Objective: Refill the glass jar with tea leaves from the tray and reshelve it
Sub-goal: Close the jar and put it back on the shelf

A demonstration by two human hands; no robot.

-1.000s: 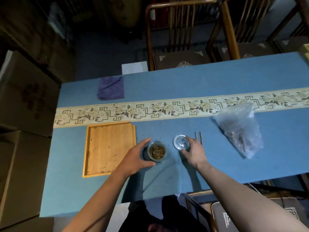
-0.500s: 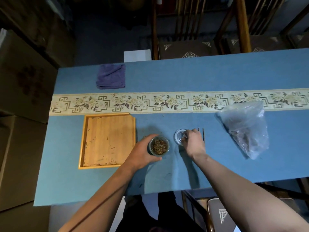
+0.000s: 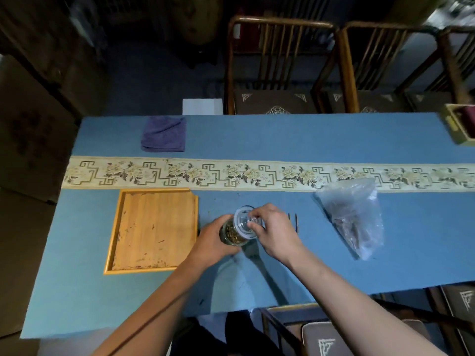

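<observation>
A small glass jar [image 3: 232,233] with brown tea leaves inside stands on the blue table [image 3: 257,134], just right of the wooden tray [image 3: 154,229]. My left hand [image 3: 209,241] grips the jar's side. My right hand [image 3: 273,231] pinches the round glass lid [image 3: 243,222] and holds it tilted over the jar's mouth, partly covering it. The tray holds only a few dark crumbs.
Dark tweezers [image 3: 293,222] lie right of my right hand. A clear plastic bag [image 3: 356,217] with brown contents lies further right. A purple cloth [image 3: 164,134] sits at the back left, a small box [image 3: 460,127] at the far right edge. Wooden chairs [image 3: 272,73] stand behind the table.
My right hand lifted the glass lid off the table and carried it left, over the jar. My left hand kept hold of the jar.
</observation>
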